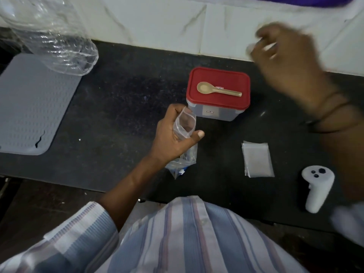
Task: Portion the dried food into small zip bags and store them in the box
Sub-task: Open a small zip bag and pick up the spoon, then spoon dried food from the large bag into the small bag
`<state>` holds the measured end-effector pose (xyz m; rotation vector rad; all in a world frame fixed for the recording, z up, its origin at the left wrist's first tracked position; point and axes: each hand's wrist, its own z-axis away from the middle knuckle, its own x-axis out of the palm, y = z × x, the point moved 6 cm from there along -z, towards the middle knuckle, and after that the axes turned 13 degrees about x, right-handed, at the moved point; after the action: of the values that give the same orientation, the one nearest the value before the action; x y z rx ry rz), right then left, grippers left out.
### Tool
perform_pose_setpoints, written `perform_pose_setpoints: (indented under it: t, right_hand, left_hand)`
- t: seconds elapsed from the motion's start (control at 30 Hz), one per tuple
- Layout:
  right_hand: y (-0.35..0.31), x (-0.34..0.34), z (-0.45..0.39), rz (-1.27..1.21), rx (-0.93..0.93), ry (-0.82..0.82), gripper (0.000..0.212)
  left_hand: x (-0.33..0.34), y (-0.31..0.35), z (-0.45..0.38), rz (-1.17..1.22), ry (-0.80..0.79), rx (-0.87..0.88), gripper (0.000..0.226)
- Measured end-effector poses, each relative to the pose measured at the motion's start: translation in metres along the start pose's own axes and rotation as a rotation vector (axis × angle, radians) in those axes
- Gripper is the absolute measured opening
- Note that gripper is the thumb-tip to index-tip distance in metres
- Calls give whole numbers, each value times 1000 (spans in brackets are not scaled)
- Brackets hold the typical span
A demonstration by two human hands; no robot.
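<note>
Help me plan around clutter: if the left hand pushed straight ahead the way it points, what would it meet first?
Probably the red-lidded box: the left hand, holding a small zip bag, points up and right toward it. Depth is unclear.

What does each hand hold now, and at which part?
The left hand grips a small zip bag around its lower half, mouth up. The right hand is blurred; something pale shows at its fingers, but what it is cannot be told.

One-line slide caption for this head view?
Left hand holds a small zip bag beside the lidded box; spoon rests on top.
</note>
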<state>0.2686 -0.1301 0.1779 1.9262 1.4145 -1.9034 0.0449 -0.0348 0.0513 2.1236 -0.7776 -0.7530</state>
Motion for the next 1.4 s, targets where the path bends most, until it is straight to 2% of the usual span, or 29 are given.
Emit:
perform_pose_setpoints:
  t: [0.13, 0.23, 0.33, 0.57, 0.67, 0.73, 0.8, 0.97, 1.03, 1.17, 1.3, 1.4]
  right_hand:
    - [8, 63, 8, 315, -17, -118, 42]
    - [17, 85, 6, 406, 12, -198, 38]
    - [28, 96, 1, 462, 36, -210, 28]
    - [39, 108, 0, 417, 79, -185, 15]
    - [13, 91, 13, 281, -39, -107, 15]
    - [-9, 77, 41, 138, -87, -136, 13]
    - [-28, 71, 81, 103, -140, -195, 13]
    - [-47, 97, 159, 158, -220, -353, 16]
    - [-49, 110, 170, 221, -233, -338, 6]
    - [-53, 128, 168, 299, -215, -266, 15]
    - [-59, 138, 161, 310, -193, -291, 19]
    - [-57, 144, 158, 351, -137, -302, 10]
  left_hand:
    - [-2, 1, 6, -12, 21, -8, 44]
    - [-6, -1, 8, 1, 47, -18, 43]
    - [-12, -1, 9, 9, 73, -12, 43]
    - [-28, 3, 7, 37, 137, 0, 43]
    - [-41, 3, 10, 20, 165, -8, 42]
    - [-52, 4, 15, 5, 204, -5, 43]
    - [-65, 5, 22, -27, 251, -8, 43]
    - [-77, 2, 43, -175, 260, -106, 44]
    - [-72, -2, 49, -236, 230, -201, 45]
    - [-61, -8, 55, -374, 155, -351, 48]
    - [-48, -15, 60, -438, 98, -410, 49]
    - [-43, -19, 66, -432, 96, -459, 49]
